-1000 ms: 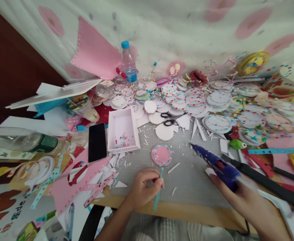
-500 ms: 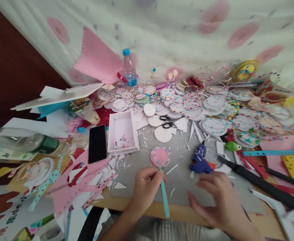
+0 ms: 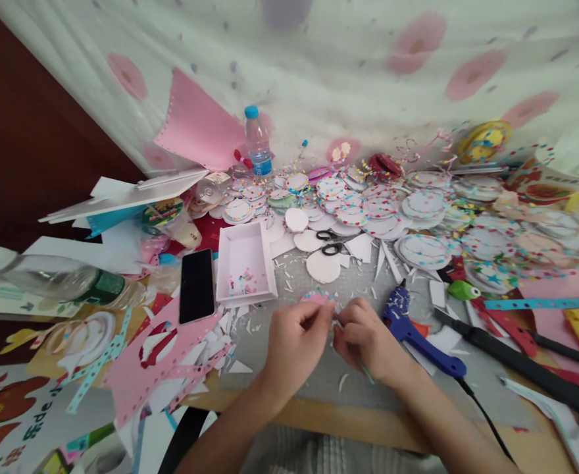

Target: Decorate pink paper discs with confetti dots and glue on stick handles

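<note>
Both my hands are close together over the grey mat. My left hand (image 3: 297, 339) pinches the near edge of a pink paper disc (image 3: 315, 298) with dots around its rim; the fingers hide much of it. My right hand (image 3: 371, 342) is closed on a narrow teal paper strip (image 3: 367, 375), whose tail shows below the fingers. Where strip and disc meet is hidden behind my fingertips. Right of my right hand lies a blue glue gun (image 3: 425, 349). Beyond the disc are white paper discs (image 3: 323, 265) and black-handled scissors (image 3: 331, 249).
A white box (image 3: 247, 263) with confetti dots stands beside a phone (image 3: 197, 286). Piles of decorated paper discs (image 3: 343, 207) line the back. A large bottle (image 3: 62, 276) lies at left, a small water bottle (image 3: 258, 148) stands behind. A long black-handled tool (image 3: 521, 359) lies at right amid paper scraps.
My right hand has moved left from beside the glue gun and closed on the teal strip, next to my left hand. The strip's tail has swung to the right.
</note>
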Demonstrator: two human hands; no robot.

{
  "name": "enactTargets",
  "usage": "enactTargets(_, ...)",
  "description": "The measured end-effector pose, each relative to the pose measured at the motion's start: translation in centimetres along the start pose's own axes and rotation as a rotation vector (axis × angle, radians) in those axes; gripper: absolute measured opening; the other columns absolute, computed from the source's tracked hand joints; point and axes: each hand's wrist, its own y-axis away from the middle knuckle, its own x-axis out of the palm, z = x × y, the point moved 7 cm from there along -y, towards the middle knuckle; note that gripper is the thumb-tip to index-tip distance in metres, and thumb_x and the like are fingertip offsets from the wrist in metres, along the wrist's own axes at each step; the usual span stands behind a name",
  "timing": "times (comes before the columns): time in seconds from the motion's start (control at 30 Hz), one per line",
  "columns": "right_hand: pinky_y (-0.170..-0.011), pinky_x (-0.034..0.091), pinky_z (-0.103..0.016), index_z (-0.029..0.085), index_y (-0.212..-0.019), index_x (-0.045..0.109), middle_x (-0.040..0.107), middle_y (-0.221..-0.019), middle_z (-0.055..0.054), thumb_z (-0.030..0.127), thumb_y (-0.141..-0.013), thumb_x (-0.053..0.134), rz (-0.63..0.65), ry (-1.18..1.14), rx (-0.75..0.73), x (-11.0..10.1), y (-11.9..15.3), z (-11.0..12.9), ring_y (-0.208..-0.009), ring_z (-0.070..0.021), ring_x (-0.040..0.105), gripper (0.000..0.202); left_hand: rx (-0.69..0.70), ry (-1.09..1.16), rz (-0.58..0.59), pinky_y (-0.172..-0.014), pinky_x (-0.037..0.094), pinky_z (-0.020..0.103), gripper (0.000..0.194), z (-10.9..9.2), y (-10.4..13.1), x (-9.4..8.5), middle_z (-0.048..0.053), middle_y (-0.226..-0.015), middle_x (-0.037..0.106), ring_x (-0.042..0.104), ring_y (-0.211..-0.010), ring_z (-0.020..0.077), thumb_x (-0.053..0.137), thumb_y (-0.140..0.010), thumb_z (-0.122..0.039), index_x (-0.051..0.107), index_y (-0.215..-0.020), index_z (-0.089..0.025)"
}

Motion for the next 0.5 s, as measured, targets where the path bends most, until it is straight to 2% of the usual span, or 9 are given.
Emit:
enactTargets(0.1, -0.055, 0.033, -0.028, 0.024, -0.075, 0.035, 0.038, -0.067, 0.004, 0.006, -0.086, 0.045, -0.265, -0.272, 0.147, -1.1, 0.9, -1.9, -0.059, -0.0134, 0.040, 0.023, 0.152, -0.089, -0.127, -0.057, 0.039, 0.024, 0.027, 0.6, 0.1, -1.6, 0.000, -0.061, 0.056, 0.050, -0.058, 0.0120, 0.051, -0.089, -0.030, 0.062, -0.069, -0.017)
enactTargets(0.17, -0.056, 0.032, -0.028, 0.025, -0.083, 0.033, 0.035, -0.067, 0.005, 0.012, -0.091, 0.043, -0.435, -0.418, 0.292, -1.7, 1.6, -3.3, -0.058, -0.0132, 0.036, 0.018, 0.277, -0.131, -0.180, -0.069, 0.045, 0.027, 0.012, 1.2, 0.4, -2.2, 0.002, -0.075, 0.060, 0.055, -0.071, 0.0146, 0.054, -0.086, -0.024, 0.063, -0.090, -0.017)
enactTargets(0.2, -0.057, 0.032, -0.029, 0.025, -0.086, 0.032, 0.033, -0.067, 0.005, 0.016, -0.092, 0.042, -0.486, -0.479, 0.370, -1.8, 1.9, -3.9, -0.058, -0.0133, 0.035, 0.016, 0.332, -0.156, -0.174, -0.077, 0.046, 0.030, 0.017, 1.5, 0.6, -2.2, 0.004, -0.084, 0.061, 0.057, -0.079, 0.0165, 0.057, -0.084, -0.023, 0.060, -0.100, -0.018)
enactTargets(0.27, -0.058, 0.033, -0.030, 0.026, -0.086, 0.030, 0.032, -0.066, 0.006, 0.022, -0.094, 0.043, -0.509, -0.578, 0.489, -1.6, 2.3, -4.7, -0.059, -0.0135, 0.034, 0.016, 0.411, -0.188, -0.118, -0.091, 0.044, 0.038, 0.040, 2.3, 0.7, -1.8, 0.009, -0.105, 0.060, 0.056, -0.100, 0.0219, 0.062, -0.080, -0.023, 0.051, -0.117, -0.019)
enactTargets(0.33, -0.058, 0.033, -0.029, 0.026, -0.083, 0.029, 0.031, -0.065, 0.006, 0.025, -0.093, 0.044, -0.477, -0.651, 0.537, -1.2, 2.3, -4.9, -0.059, -0.0134, 0.034, 0.018, 0.446, -0.194, -0.031, -0.101, 0.039, 0.045, 0.058, 3.0, 0.4, -0.9, 0.013, -0.124, 0.053, 0.050, -0.117, 0.0268, 0.066, -0.076, -0.026, 0.042, -0.129, -0.019)
enactTargets(0.43, -0.058, 0.031, -0.028, 0.025, -0.082, 0.028, 0.030, -0.066, 0.006, 0.025, -0.094, 0.044, -0.390, -0.711, 0.544, -0.5, 2.3, -4.8, -0.059, -0.0130, 0.033, 0.020, 0.451, -0.175, 0.085, -0.107, 0.034, 0.050, 0.078, 3.7, -0.7, 0.2, 0.016, -0.138, 0.043, 0.041, -0.129, 0.0308, 0.072, -0.071, -0.031, 0.032, -0.137, -0.020)
enactTargets(0.5, -0.057, 0.031, -0.027, 0.026, -0.081, 0.028, 0.029, -0.067, 0.006, 0.025, -0.095, 0.043, -0.322, -0.732, 0.537, -0.1, 2.2, -4.6, -0.059, -0.0129, 0.032, 0.020, 0.437, -0.167, 0.143, -0.108, 0.033, 0.050, 0.084, 4.0, -1.6, 0.7, 0.016, -0.140, 0.041, 0.039, -0.131, 0.0318, 0.075, -0.068, -0.035, 0.031, -0.138, -0.020)
